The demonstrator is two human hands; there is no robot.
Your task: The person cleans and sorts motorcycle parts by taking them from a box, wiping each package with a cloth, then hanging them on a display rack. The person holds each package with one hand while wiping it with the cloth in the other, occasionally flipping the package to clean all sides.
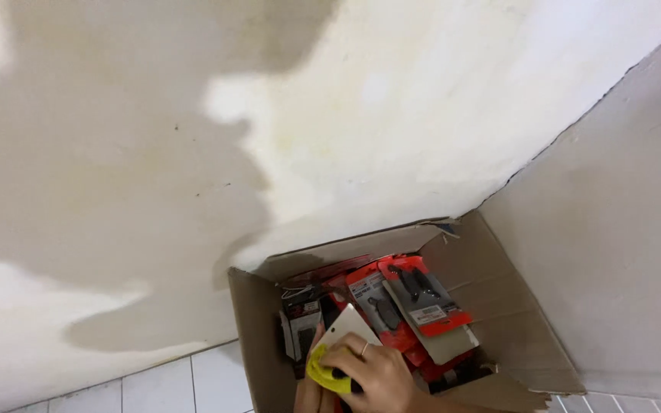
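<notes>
Evidently, one hand (pixel 372 375), side unclear, had its fingers (pixel 346 356) clamped on a yellow item (pixel 321 372) inside the cardboard box (pixel 258 336). Red packets (pixel 415 302) leaned loosely just beyond the fingers; snagging them could topple the stack.

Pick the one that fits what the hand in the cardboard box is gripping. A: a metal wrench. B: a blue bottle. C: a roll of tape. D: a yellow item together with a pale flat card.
D: the hand closes around a yellow item and a pale flat card inside the cardboard box, next to red carded packs. Which hand it is cannot be told.
</notes>
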